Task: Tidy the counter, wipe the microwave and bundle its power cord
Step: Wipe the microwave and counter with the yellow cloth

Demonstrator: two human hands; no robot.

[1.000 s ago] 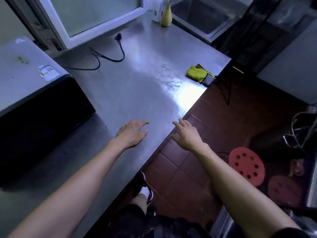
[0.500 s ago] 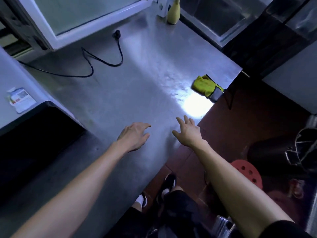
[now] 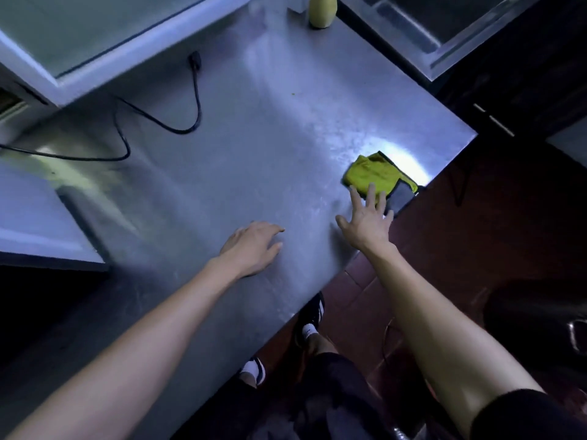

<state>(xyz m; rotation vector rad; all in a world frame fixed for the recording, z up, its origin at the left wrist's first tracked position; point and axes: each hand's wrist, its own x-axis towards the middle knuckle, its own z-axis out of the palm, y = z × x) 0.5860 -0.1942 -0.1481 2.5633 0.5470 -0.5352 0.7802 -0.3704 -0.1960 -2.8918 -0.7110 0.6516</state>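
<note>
A yellow-green cloth (image 3: 370, 171) with a grey patch lies near the right edge of the steel counter (image 3: 241, 147). My right hand (image 3: 367, 219) is stretched out flat with spread fingers, its fingertips at the cloth's near edge. My left hand (image 3: 254, 244) hovers low over the counter's middle, fingers relaxed, holding nothing. The microwave (image 3: 38, 223) fills the left side, its grey top in view and its front dark. Its black power cord (image 3: 158, 122) snakes loose across the counter, the plug (image 3: 194, 61) lying by the window frame.
A yellow bottle (image 3: 321, 11) stands at the counter's far end beside a steel sink (image 3: 428, 30). A white window frame (image 3: 104, 61) borders the back left. Red floor tiles and my feet show below the counter's right edge.
My right hand has reached forward and right from the counter edge up to the cloth. My left hand has barely moved. The view has shifted closer over the counter.
</note>
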